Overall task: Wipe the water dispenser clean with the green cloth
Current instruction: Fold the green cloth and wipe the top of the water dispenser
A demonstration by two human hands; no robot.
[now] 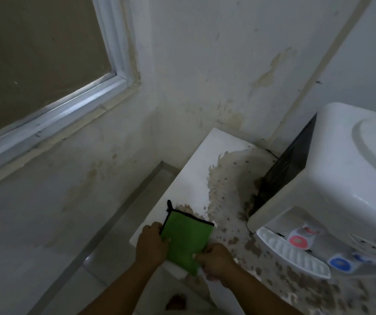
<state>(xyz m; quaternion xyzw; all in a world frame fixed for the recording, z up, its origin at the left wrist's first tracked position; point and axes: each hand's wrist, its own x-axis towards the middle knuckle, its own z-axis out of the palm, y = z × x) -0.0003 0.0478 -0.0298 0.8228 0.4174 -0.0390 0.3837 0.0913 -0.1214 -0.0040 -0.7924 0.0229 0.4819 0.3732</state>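
Note:
A green cloth (185, 237) with black edging and a small black loop lies folded flat at the near left corner of a white counter (218, 151). My left hand (151, 243) grips its left edge. My right hand (215, 261) pinches its lower right corner. The white water dispenser (332, 185) stands at the right on the same counter, an arm's reach from the cloth. It has a red tap (298, 241), a blue tap (340, 263) and a white ribbed drip tray (289, 253) on the front.
Brown stains and spots (234, 178) spread over the counter between the cloth and the dispenser. Stained white walls meet in a corner behind. A white-framed window (53, 114) fills the upper left. A grey ledge and tiled floor (118, 210) lie left of the counter.

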